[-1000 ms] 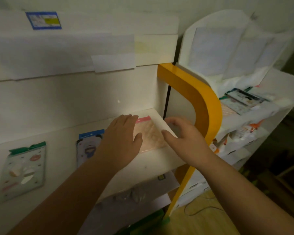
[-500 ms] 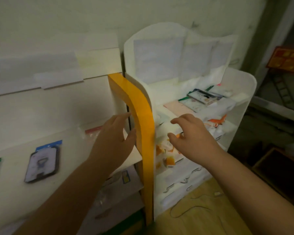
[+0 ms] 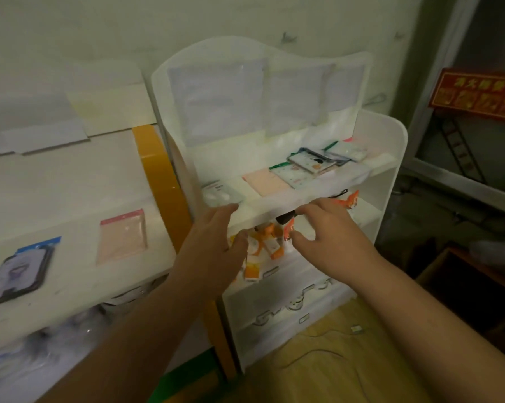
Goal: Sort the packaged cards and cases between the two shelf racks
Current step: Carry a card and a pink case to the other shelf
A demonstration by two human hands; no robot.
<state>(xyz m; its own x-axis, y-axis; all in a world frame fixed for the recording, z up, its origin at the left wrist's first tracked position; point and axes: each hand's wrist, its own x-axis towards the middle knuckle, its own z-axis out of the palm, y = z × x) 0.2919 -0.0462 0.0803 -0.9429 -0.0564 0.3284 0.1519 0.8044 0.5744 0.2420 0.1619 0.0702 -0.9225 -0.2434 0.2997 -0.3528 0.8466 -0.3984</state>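
Note:
Two racks stand side by side: a left rack with an orange side panel (image 3: pixel 161 181) and a white right rack (image 3: pixel 388 175). On the left shelf lie a pink-topped clear packet (image 3: pixel 122 238) and a dark blue-topped case (image 3: pixel 19 270). The white rack's top shelf holds a grey-white packet (image 3: pixel 220 194), a pink card (image 3: pixel 267 181) and several stacked packaged cases (image 3: pixel 309 165). Orange packets (image 3: pixel 264 245) sit on the shelf below. My left hand (image 3: pixel 213 251) and my right hand (image 3: pixel 329 237) hover empty, fingers apart, in front of the white rack's shelf edge.
Clear sleeves hang on the white rack's back panel (image 3: pixel 260 94). More packets fill the lower shelves of both racks. A red sign (image 3: pixel 478 94) hangs at the right, with a dark wooden box (image 3: pixel 478 280) below it. A cable lies on the wooden floor (image 3: pixel 312 359).
My view and both hands have swung right, from the left rack's shelf to the white rack. The pink-topped packet stays lying on the left shelf, no longer under my hands.

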